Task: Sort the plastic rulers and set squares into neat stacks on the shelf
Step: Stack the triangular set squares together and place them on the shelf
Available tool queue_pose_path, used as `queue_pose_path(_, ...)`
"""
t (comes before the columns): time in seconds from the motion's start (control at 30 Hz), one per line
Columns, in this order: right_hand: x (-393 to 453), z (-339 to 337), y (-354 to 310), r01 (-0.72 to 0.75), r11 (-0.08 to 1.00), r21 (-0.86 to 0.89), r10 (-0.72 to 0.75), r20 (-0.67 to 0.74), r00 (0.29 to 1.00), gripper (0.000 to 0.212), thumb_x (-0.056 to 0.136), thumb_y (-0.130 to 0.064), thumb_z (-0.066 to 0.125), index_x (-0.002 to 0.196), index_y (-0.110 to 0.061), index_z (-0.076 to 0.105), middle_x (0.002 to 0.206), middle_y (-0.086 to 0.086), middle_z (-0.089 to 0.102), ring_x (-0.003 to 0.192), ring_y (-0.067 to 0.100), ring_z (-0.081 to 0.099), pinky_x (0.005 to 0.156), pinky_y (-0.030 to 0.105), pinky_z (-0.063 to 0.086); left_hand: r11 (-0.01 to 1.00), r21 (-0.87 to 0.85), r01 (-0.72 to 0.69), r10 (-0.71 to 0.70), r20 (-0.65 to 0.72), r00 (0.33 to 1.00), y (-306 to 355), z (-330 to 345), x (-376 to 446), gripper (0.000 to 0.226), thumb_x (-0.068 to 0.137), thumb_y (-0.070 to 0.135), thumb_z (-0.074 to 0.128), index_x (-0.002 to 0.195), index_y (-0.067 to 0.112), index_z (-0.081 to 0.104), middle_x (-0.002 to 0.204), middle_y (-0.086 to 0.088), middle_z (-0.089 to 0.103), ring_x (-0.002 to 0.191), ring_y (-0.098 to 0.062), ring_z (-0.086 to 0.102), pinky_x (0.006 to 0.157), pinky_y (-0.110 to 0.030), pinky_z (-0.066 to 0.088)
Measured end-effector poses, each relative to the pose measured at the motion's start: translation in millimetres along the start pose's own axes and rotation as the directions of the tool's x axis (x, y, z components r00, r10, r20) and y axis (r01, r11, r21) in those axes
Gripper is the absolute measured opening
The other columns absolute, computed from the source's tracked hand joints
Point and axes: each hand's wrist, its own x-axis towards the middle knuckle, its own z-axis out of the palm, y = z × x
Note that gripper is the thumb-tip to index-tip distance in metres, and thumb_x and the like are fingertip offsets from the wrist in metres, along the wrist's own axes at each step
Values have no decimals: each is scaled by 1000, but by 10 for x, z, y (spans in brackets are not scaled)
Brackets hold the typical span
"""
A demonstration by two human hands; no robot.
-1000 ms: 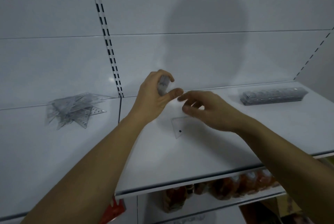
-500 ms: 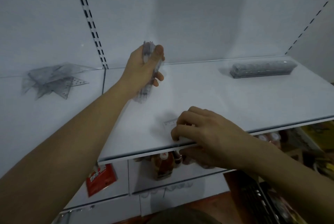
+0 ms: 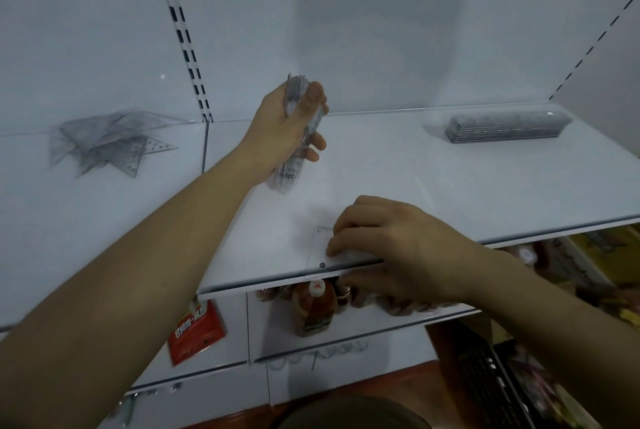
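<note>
My left hand (image 3: 289, 132) is closed around a bundle of clear plastic set squares (image 3: 294, 165), held upright above the white shelf (image 3: 433, 193). At the shelf's front edge lies one clear set square (image 3: 320, 248). My right hand (image 3: 391, 248) pinches that piece, fingers on top and thumb under the edge. A loose pile of set squares (image 3: 107, 142) lies on the left shelf section. A neat stack of rulers (image 3: 505, 127) sits at the back right.
A slotted upright (image 3: 183, 37) divides the back wall between the two shelf sections. Below the shelf stand bottles (image 3: 313, 307) and a red packet (image 3: 195, 328). A dark basket (image 3: 498, 390) sits at the lower right.
My right hand dragged the single set square from mid-shelf to the front edge and gripped it there. My left hand lifted its bundle upright. The view tilted downward.
</note>
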Motion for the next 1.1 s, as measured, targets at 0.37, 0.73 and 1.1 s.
queue_pose_path(0.37,358,-217,121,-231,909,347,414,-683,602,3,89,-21,76,91,-20,77,81,-5,71,68,8,63,60,21,51,998,-48,-39,36,-76,996,14,-7,3,59,81,60,51,108,8,52,106,-16,60,71,-33,70,66,-55,61)
queue_pose_path(0.73,1126,-75,543,-266,778,569,607,-572,552,9,87,-18,76,97,-18,78,76,-9,72,69,5,68,66,20,56,992,-103,-76,55,-189,980,-72,-19,75,76,69,81,56,105,13,59,98,-10,68,86,-27,72,71,-53,61)
queue_pose_path(1.1,1218,-356,931,-186,850,493,449,-494,745,29,89,-5,61,109,-23,72,98,-12,71,87,10,66,64,28,53,995,-88,-40,32,-94,995,71,-163,107,56,77,52,70,118,18,52,105,-18,67,68,-30,65,59,-37,57)
